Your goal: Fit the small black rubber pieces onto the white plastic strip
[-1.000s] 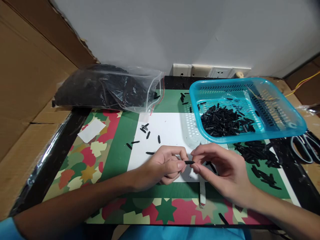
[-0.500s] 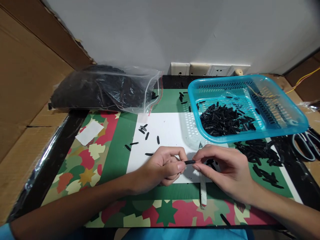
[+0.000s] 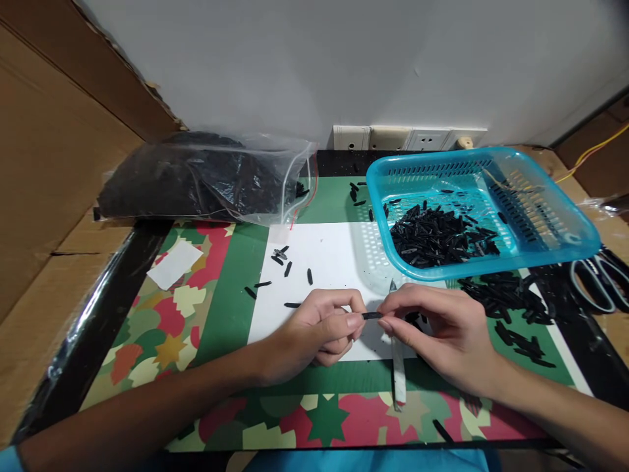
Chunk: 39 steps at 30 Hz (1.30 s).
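Note:
Between my two hands is a small black elongated piece (image 3: 372, 315), held level over the white sheet (image 3: 334, 252). My left hand (image 3: 327, 328) pinches its left end between thumb and curled forefinger. At its right end, the thumb and fingertips of my right hand (image 3: 437, 328) close on the piece. Beneath the right fingertips lies a thin tool with a white wrapped handle (image 3: 400, 380) and a grey pointed tip. A few more black pieces are partly hidden under my right hand. Several loose black pieces (image 3: 287, 269) lie left of my hands.
A blue plastic basket (image 3: 545, 259) holds a heap of black pieces at the back right. Further black pieces (image 3: 506, 295) are piled before it, with scissors (image 3: 592, 285) beside them. A zip bag (image 3: 196, 177) of dark material stands back left, near a white paper scrap (image 3: 175, 263).
Both hands keep the same pinch on the black piece, almost unmoved. The whole view has shifted very slightly.

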Motion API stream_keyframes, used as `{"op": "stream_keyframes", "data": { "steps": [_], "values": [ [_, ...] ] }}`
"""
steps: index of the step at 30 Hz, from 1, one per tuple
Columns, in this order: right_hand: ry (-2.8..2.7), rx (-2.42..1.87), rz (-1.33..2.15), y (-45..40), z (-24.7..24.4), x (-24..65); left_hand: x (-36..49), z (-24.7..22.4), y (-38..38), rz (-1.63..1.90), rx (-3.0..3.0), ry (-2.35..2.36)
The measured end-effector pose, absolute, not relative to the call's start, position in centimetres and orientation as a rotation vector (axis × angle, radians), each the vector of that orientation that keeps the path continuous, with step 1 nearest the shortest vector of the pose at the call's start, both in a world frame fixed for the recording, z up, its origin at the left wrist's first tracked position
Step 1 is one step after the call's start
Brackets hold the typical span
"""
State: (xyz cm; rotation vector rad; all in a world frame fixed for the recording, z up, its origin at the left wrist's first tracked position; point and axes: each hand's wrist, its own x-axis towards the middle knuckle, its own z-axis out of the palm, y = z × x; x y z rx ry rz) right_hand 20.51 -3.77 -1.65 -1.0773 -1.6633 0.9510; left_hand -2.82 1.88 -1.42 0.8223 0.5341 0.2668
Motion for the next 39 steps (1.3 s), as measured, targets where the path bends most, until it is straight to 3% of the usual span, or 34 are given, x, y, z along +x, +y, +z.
{"op": "stream_keyframes", "data": {
  "steps": [39],
  "values": [
    [-1.729,-1.158,1.046,-3.68,-1.28,20.45,-2.59,-1.05,1.88,0.236,0.855,0.610]
  ]
}}
